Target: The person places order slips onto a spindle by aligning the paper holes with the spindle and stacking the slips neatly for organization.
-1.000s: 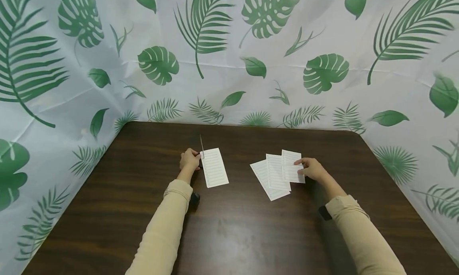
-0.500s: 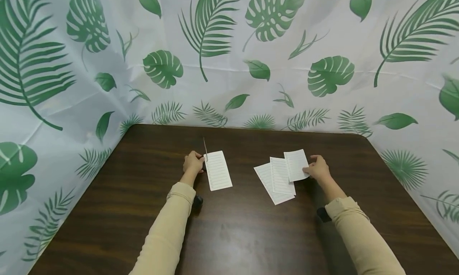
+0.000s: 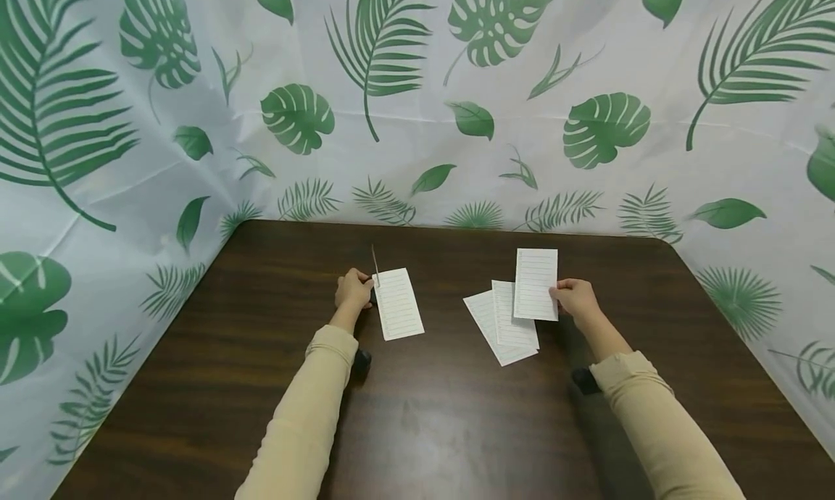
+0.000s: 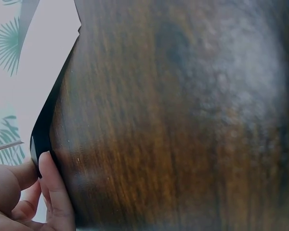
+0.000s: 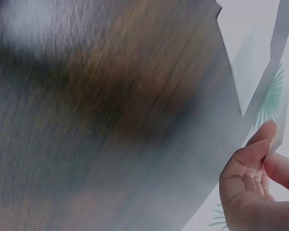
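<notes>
My left hand [image 3: 354,290] is at the left edge of a white lined card [image 3: 399,304]. Thumb and finger pinch a small black clip-like piece [image 4: 41,149] at that edge; its exact kind is unclear. A thin pale rod [image 3: 375,263] sticks up beside the card's top left corner. My right hand [image 3: 575,300] pinches another lined card [image 3: 536,282] by its right edge and holds it up off the table. Beneath it two more lined cards lie fanned and overlapping, a middle card [image 3: 512,326] on top of a tilted card [image 3: 485,319].
The dark wood-grain table [image 3: 443,406] reaches back to a white curtain [image 3: 404,152] printed with green leaves. A dark band with a black device [image 3: 361,362] sits at the left wrist, and a similar black device [image 3: 585,382] is at the right wrist.
The right hand has lifted the rightmost card from the fanned ones and turned it upright toward the camera. The left hand stays at the left card's edge. The view has shifted slightly.
</notes>
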Demonstrator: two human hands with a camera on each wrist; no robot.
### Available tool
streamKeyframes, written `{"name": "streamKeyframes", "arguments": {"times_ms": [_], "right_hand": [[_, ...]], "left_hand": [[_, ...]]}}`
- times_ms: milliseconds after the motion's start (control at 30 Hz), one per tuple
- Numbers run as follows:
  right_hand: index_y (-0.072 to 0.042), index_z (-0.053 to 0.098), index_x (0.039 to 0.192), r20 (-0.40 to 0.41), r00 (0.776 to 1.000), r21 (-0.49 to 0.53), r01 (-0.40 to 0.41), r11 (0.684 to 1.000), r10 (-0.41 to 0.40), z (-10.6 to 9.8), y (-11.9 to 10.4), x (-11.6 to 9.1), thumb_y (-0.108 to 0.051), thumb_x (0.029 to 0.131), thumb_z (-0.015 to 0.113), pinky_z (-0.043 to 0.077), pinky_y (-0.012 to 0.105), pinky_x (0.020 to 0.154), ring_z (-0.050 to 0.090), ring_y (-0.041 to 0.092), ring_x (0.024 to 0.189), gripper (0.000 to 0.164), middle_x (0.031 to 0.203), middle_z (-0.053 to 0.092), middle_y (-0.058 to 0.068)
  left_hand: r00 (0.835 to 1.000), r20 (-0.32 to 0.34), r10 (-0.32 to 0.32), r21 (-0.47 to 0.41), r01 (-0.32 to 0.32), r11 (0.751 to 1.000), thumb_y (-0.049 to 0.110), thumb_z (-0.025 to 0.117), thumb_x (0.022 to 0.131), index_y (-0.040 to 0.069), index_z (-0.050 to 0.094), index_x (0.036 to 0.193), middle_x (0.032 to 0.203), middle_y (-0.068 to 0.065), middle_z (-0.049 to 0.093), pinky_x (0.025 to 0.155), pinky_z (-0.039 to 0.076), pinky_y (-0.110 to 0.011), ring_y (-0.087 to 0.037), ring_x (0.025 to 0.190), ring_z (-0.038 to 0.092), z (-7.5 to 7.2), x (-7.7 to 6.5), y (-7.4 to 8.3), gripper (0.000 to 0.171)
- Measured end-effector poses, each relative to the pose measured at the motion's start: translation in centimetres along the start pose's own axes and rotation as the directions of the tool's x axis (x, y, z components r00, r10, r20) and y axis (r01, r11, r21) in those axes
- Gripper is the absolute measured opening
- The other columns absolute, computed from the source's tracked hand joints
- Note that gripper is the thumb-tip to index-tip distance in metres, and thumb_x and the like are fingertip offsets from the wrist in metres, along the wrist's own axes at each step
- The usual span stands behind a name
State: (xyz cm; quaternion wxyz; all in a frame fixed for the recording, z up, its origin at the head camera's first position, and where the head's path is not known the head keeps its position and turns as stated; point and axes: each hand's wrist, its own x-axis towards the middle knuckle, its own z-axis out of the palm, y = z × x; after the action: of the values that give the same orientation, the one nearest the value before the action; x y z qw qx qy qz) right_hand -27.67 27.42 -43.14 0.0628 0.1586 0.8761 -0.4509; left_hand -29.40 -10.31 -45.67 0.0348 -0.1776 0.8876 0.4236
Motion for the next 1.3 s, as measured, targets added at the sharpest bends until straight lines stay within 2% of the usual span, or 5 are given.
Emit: {"name": "streamKeyframes", "arguments": {"times_ms": [433,700,833,1033,1300], "right_hand": [[0.016,0.048,0.123,0.073,0.995,0.056,0.06,0.997,-0.064,1.4,-2.6,-0.7,-0.015,0.097,0.047,0.048,0.019,0.062,0.051,0.008,0.071,0.04,0.101,0.056,0.016],[0.015,0.047,0.124,0.146,0.989,0.067,0.03,0.997,-0.04,2.7,-3.2,-1.2,-0.015,0.098,0.046,0.049,0.023,0.066,0.048,0.008,0.069,0.039,0.092,0.054,0.007],[0.014,0.047,0.123,0.171,0.984,0.067,0.038,0.997,-0.049,3.4,-3.7,-1.5,-0.013,0.098,0.046,0.048,0.024,0.065,0.047,0.009,0.069,0.037,0.086,0.052,0.004],[0.016,0.048,0.122,0.205,0.974,0.118,0.068,0.991,-0.092,4.5,-5.0,-2.0,-0.01,0.097,0.047,0.045,0.018,0.057,0.046,0.005,0.063,0.036,0.075,0.05,-0.002],[0.014,0.049,0.121,0.239,0.965,0.13,0.078,0.988,-0.108,5.9,-5.9,-2.1,-0.011,0.097,0.047,0.044,0.019,0.058,0.045,0.006,0.065,0.034,0.079,0.051,-0.001]], "left_hand": [[1.0,-0.008,-0.007,-0.004,0.007,1.0,0.023,0.052,0.098,0.007,0.055,0.113,0.124,-0.021,0.047,0.081,0.052,-0.041,-0.031,0.086,0.058,0.0,0.0,-0.1,0.022],[1.0,-0.018,-0.011,-0.001,0.011,1.0,0.023,0.052,0.098,0.008,0.056,0.112,0.123,-0.021,0.047,0.082,0.052,-0.04,-0.02,0.066,0.057,0.3,-0.1,-0.3,0.021],[1.0,-0.005,-0.01,-0.01,0.01,1.0,0.023,0.052,0.097,0.007,0.056,0.112,0.123,-0.021,0.047,0.075,0.054,-0.035,-0.018,0.063,0.058,0.3,-0.2,-0.5,0.021],[1.0,0.008,-0.018,-0.044,0.019,0.999,0.022,0.052,0.098,0.007,0.056,0.112,0.125,-0.021,0.046,0.054,0.054,-0.021,-0.029,0.085,0.057,0.1,0.0,-0.4,0.022],[1.0,0.021,-0.016,-0.043,0.017,0.999,0.025,0.047,0.1,0.006,0.056,0.111,0.126,-0.022,0.046,0.059,0.055,-0.023,-0.034,0.094,0.056,-0.2,0.1,0.1,0.024]]}}
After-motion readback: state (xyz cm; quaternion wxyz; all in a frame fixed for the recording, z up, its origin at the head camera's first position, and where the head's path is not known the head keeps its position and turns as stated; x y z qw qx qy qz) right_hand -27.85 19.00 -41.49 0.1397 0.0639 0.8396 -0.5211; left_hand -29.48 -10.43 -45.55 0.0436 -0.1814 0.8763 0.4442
